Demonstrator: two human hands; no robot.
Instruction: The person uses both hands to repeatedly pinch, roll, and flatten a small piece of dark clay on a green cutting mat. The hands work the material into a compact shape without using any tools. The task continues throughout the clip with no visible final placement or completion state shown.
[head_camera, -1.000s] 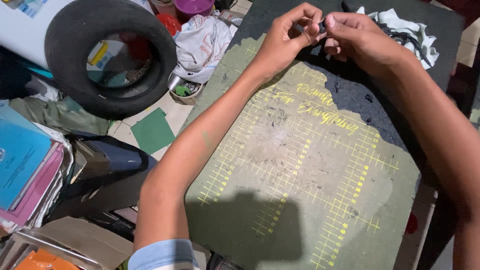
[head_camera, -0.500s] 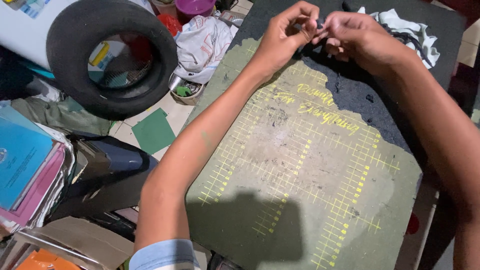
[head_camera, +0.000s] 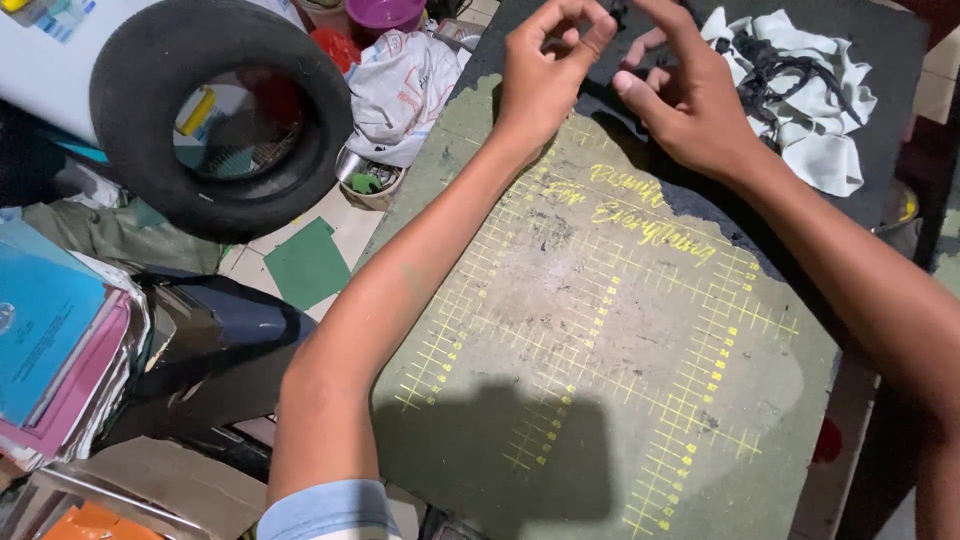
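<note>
1. Hands meet at the far end of a worn green cutting mat (head_camera: 600, 330) with a yellow grid – the left hand (head_camera: 545, 75) and the right hand (head_camera: 690, 105) sit close together but apart, over the place where the mat's green face gives way to a dark, torn-looking surface.

2. Left hand: thumb and forefinger curl toward each other into a near-closed ring, the other fingers folded behind. Whether anything is pinched there I cannot tell; nothing shows in the gap.

3. Right hand: fingers loosely spread and bent, thumb stretched toward the left hand, forefinger raised and cut off by the top edge of the picture. It appears to hold nothing, though its palm side is turned away.

4. Nearest thing to the fingers is the crumpled white cloth (head_camera: 810, 95) with a tangle of black cord (head_camera: 765, 60) lying on it. It sits just beside the right hand, on that hand's outer side, so the right hand is clearly nearer to it than the left. The cord has no single long axis – it loops over itself.

5. Hard to make out: any small piece between the two hands and the ends of the cord.

6. Off the mat, on the left hand's side, lie a black tyre (head_camera: 215, 115), a printed white bag (head_camera: 405, 85), a small bowl (head_camera: 365, 180) and a green card (head_camera: 305, 262).
</note>
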